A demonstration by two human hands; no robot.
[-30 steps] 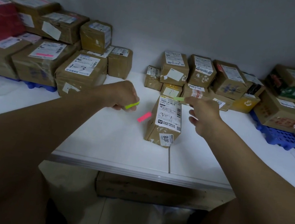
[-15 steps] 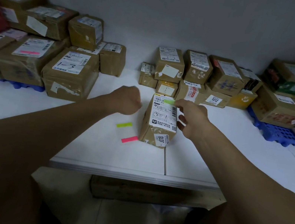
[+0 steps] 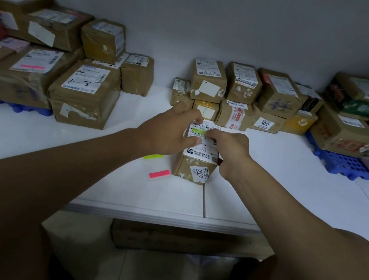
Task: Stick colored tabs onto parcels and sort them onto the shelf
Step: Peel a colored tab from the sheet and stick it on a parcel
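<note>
A small brown parcel marked 3018 stands mid-table on the white table. A green tab lies across its top label. My right hand has curled fingers, and its fingertips pinch the tab's right end against the label. My left hand reaches in from the left with spread fingers touching the parcel's top and left edge. A yellow-green tab and a pink tab lie on the table just left of the parcel.
Stacked brown parcels fill the left, one bearing a pink tab. A row of small parcels lines the back wall. More boxes sit on a blue pallet at the right. A cardboard box lies under the table.
My left hand has left the yellow-green and pink tabs on the table and moved right onto the parcel. My right hand has brought the green tab down onto the label.
</note>
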